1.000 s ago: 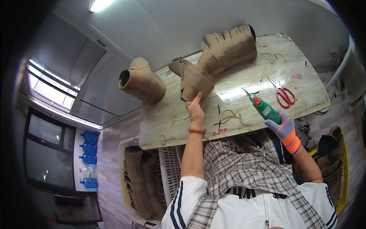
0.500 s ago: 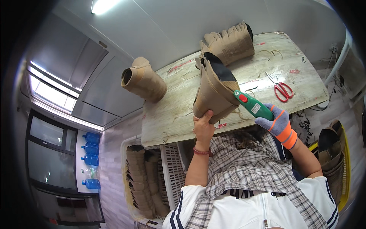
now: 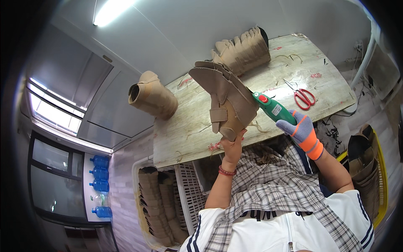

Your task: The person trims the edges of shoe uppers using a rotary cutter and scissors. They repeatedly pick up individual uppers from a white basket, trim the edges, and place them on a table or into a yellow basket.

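Note:
Above the near part of the table, my bare left hand grips a tan boot upper from below. The upper's strap side is turned toward me, and a flap points up and left. My gloved right hand, in grey and orange, is closed around a green handheld power tool with a red button. The tool's tip meets the right edge of the boot upper; its working end is hard to make out. Red-handled scissors lie on the table to the right, beyond the tool.
On the pale wooden table are a nested stack of boot uppers and another bundle, plus scattered trimmings. A white crate of uppers stands below left, a yellow basket right. Blue water bottles line the left wall.
My left hand has turned the boot upper, so its strap side shows instead of the dark inside. The tool has shifted slightly left and stays at the upper's edge.

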Demonstrator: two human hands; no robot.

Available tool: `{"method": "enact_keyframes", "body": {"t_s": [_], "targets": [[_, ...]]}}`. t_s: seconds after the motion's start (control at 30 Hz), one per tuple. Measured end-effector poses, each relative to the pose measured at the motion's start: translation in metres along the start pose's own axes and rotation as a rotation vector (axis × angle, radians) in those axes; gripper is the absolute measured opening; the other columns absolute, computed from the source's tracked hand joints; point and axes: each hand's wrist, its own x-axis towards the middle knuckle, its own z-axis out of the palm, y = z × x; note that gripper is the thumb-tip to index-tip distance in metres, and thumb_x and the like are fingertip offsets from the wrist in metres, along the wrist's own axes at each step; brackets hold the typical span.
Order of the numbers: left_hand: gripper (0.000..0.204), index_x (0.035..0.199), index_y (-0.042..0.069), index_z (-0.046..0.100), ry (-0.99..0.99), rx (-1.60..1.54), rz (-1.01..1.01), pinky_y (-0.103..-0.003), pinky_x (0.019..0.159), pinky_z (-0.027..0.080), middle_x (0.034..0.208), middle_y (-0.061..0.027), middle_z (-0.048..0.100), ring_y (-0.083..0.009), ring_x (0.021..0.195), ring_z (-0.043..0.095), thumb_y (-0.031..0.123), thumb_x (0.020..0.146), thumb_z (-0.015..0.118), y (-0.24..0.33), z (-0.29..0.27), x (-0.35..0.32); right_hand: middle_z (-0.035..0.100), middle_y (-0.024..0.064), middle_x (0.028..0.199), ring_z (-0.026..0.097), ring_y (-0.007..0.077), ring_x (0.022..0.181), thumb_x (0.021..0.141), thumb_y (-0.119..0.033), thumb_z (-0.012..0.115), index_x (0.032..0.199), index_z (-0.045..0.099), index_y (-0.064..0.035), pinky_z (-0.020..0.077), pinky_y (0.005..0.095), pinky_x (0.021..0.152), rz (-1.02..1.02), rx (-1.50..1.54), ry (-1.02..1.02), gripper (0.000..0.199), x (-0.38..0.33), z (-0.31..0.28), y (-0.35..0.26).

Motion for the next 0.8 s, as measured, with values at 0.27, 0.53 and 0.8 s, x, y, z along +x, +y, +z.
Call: {"method": "enact_keyframes", "body": {"t_s": [0.27,0.53,0.8], "targets": [[0.018,0.097,-0.004,0.066,-0.067,0.084,0.166,-0.033,0.07,0.051,0.09,-0.0105,0.07,-0.019,0.08,0.065,0.001,0.081,0.071,-0.01,0.007,-0.011,0.057,-0.0014,0.066,0.05,0.0037,0.055,0.079,-0.036,0.078,0.094,0.063,0.0007,0.0402,0.0215,0.05,0.005,0.053,-0.02,0.042,0.006,-0.005,-0.014],[0.022,0.099,-0.006,0.066,-0.125,-0.063,-0.149,-0.032,0.074,0.051,0.091,-0.0066,0.069,-0.0165,0.084,0.065,-0.003,0.078,0.071,0.013,-0.017,-0.008,0.054,-0.0018,0.065,0.049,0.0036,0.055,0.08,-0.037,0.077,0.09,0.063,0.0005,0.0397,0.0218,0.051,-0.034,0.083,0.067,0.041,0.019,-0.025,-0.008],[0.037,0.122,-0.002,0.056,0.003,-1.29,-0.678,-0.046,0.097,0.047,0.12,-0.0181,0.062,-0.0314,0.11,0.06,0.023,0.097,0.046,0.021,-0.098,0.055,0.069,0.0098,0.081,0.066,0.0183,0.069,0.069,-0.037,0.083,0.107,0.067,-0.0047,0.0511,0.0303,0.065,-0.335,-0.406,0.09,0.052,-0.007,-0.04,0.04]]}}
